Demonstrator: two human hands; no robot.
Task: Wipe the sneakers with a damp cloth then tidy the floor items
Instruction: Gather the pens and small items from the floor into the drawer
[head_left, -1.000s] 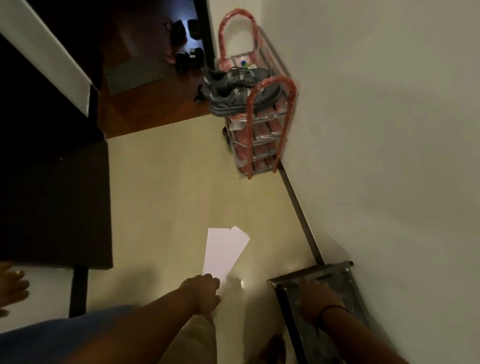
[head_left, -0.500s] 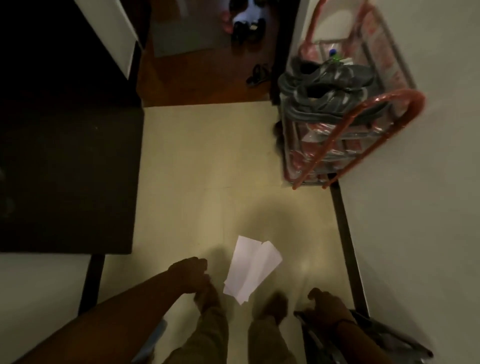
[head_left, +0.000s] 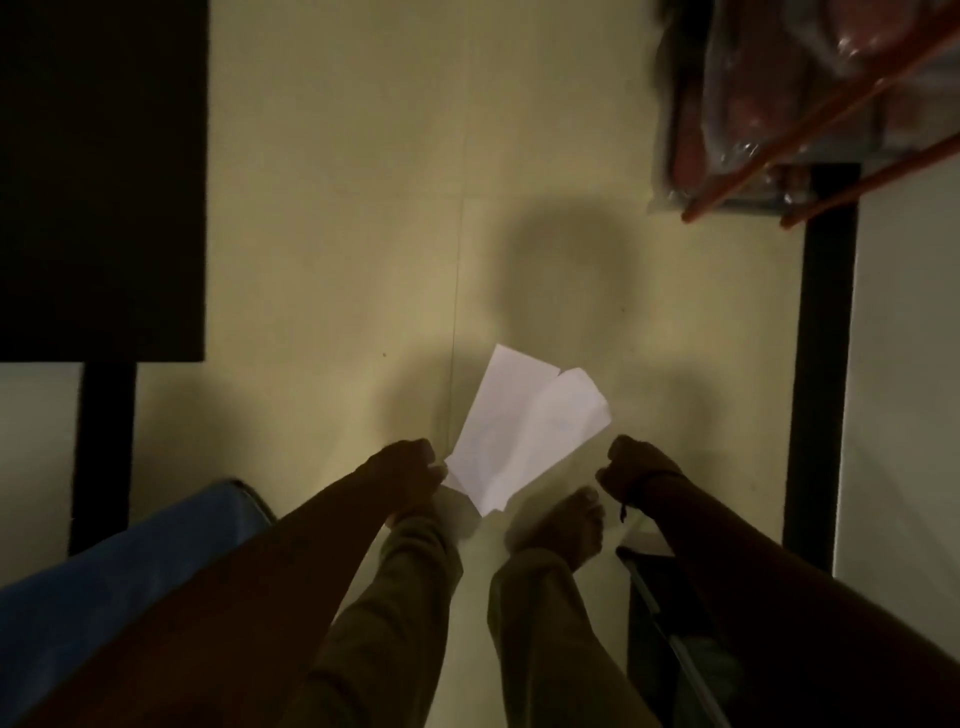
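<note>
Both arms reach down over the floor (head_left: 337, 218). The left hand (head_left: 410, 470) pinches the white paper (head_left: 524, 441) at its near corner; the right hand (head_left: 636, 467) is fisted, apparently holding nothing.

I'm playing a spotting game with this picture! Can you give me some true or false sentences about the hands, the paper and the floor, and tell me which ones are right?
1. The left hand holds the white paper. True.
2. The paper is crumpled into a ball. False: it is a folded sheet, mostly flat.
3. The right hand also grips the paper. False: its fingers are curled, but it is apart from the paper; whether it holds anything else cannot be told.
4. A bare foot shows on the pale floor. True.
5. The orange-framed rack stands at the left edge. False: it is at the upper right.
</note>
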